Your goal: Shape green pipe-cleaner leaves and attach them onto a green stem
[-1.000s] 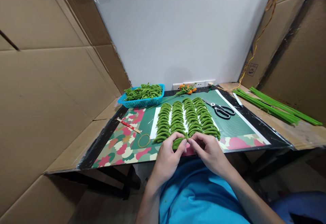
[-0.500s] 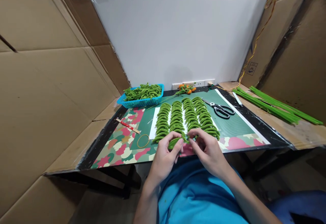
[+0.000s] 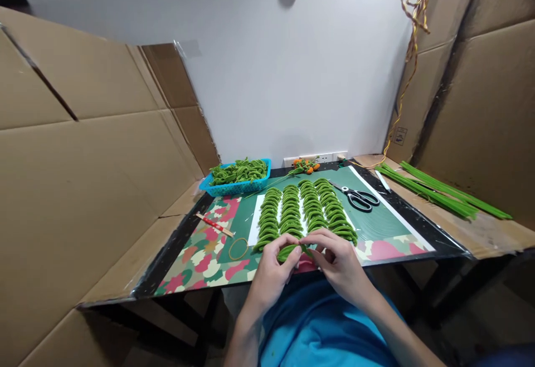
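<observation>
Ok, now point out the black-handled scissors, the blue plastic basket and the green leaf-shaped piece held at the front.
Black-handled scissors (image 3: 351, 192): head view, handle near the pivot.
Blue plastic basket (image 3: 236, 189): head view, front wall.
Green leaf-shaped piece (image 3: 286, 253): head view, its broad side.

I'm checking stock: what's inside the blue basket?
A heap of curved green pieces lies in the blue basket, rising above its rim. The heap covers the basket's floor, so anything underneath cannot be seen.

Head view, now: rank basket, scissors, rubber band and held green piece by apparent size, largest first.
1. Basket
2. Scissors
3. Rubber band and green piece, unranked: the fingers partly cover the piece, and it looks nearer the camera.
</observation>
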`<act>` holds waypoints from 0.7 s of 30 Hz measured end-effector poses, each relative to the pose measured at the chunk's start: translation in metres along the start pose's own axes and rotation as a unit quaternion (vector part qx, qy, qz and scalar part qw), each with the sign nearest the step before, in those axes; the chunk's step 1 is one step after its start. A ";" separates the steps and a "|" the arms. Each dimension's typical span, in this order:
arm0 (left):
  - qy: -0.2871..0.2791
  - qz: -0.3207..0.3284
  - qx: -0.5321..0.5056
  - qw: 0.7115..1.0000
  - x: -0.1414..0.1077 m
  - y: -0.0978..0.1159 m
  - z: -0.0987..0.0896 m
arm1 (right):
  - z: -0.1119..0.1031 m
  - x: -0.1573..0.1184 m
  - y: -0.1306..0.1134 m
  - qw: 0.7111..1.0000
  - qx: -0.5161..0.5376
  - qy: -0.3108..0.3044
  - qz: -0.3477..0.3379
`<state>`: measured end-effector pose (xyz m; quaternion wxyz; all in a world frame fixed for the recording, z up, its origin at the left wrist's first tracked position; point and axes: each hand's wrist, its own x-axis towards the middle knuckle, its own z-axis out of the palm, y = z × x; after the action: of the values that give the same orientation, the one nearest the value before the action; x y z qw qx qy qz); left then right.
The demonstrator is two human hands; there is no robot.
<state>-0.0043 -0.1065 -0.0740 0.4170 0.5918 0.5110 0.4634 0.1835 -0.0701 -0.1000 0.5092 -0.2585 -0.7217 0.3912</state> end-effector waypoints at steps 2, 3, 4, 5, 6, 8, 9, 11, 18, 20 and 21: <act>0.003 -0.006 0.005 1.000 0.001 -0.002 -0.002 | 0.001 0.000 0.000 1.000 -0.007 0.002 -0.006; 0.002 -0.013 0.006 1.000 0.002 -0.003 -0.003 | 0.001 0.000 0.000 1.000 -0.013 0.006 -0.008; -0.001 -0.020 0.005 1.000 0.003 -0.003 -0.004 | 0.002 0.000 0.000 1.000 -0.021 0.010 -0.011; -0.005 -0.027 0.005 1.000 0.004 -0.003 -0.005 | 0.003 0.000 0.001 0.999 -0.032 0.013 -0.014; -0.009 -0.032 0.004 0.999 0.004 -0.002 -0.005 | 0.005 0.001 0.002 0.999 -0.043 0.014 -0.019; -0.015 -0.033 0.007 0.999 0.006 -0.001 -0.005 | 0.007 0.001 0.003 0.998 -0.061 0.017 -0.027; -0.019 -0.031 0.009 0.999 0.006 0.000 -0.005 | 0.007 0.000 0.004 0.997 -0.065 0.018 -0.029; -0.023 -0.024 0.013 0.999 0.006 0.003 -0.005 | 0.008 0.000 0.005 0.997 -0.065 0.021 -0.030; -0.029 -0.026 0.027 0.999 0.004 0.005 -0.004 | 0.005 -0.002 0.006 0.996 -0.075 0.020 -0.046; -0.028 -0.023 0.032 0.999 0.004 0.007 -0.003 | 0.004 -0.003 0.005 0.996 -0.076 0.024 -0.048; -0.029 -0.021 0.035 0.999 0.004 0.008 -0.002 | 0.004 -0.004 0.005 0.996 -0.076 0.024 -0.047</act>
<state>-0.0040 -0.1039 -0.0655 0.4202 0.6088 0.5266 0.4188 0.1813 -0.0711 -0.1070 0.5233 -0.2718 -0.7480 0.3047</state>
